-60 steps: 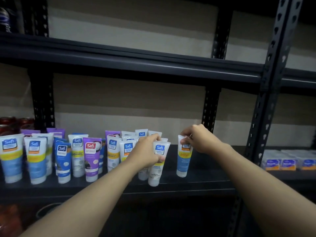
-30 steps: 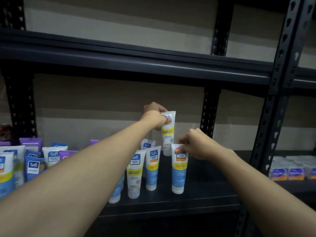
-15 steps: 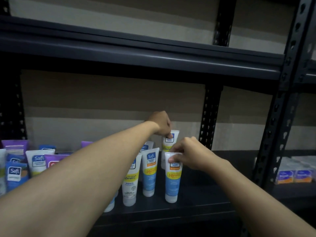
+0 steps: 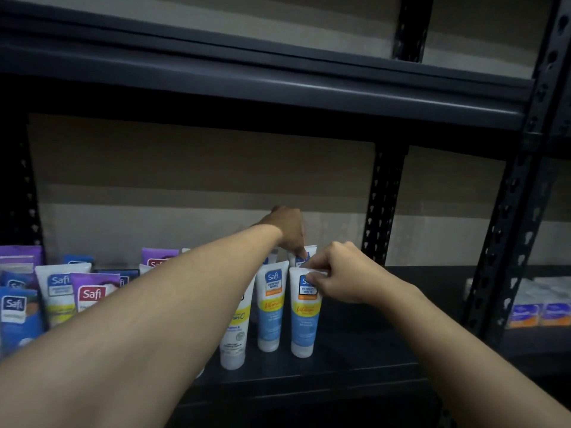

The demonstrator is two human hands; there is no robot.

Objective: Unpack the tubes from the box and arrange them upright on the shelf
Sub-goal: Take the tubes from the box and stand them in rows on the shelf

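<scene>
Several Safi tubes stand cap-down on the dark shelf [image 4: 355,366]. My right hand [image 4: 340,273] pinches the top of a blue-and-yellow tube [image 4: 304,322] at the right end of the front row. Behind it stands a white tube [image 4: 309,253]; my left hand [image 4: 285,227] reaches over the row and its fingertips hold that tube's top. Another blue-and-yellow tube [image 4: 270,313] and a white Vitamin C tube [image 4: 234,338] stand just left, partly behind my left forearm. More purple, blue and white tubes [image 4: 61,291] fill the shelf's left side.
A black perforated upright [image 4: 380,205] stands at the back just right of the tubes, a thicker one [image 4: 506,242] further right at the front. Small blue-and-orange packs [image 4: 540,313] lie in the neighbouring bay. Another shelf board [image 4: 278,88] runs overhead.
My left hand lifted a white tube from the row, carried it back and set it down behind the front row. My right hand kept its pinch on the front tube.
</scene>
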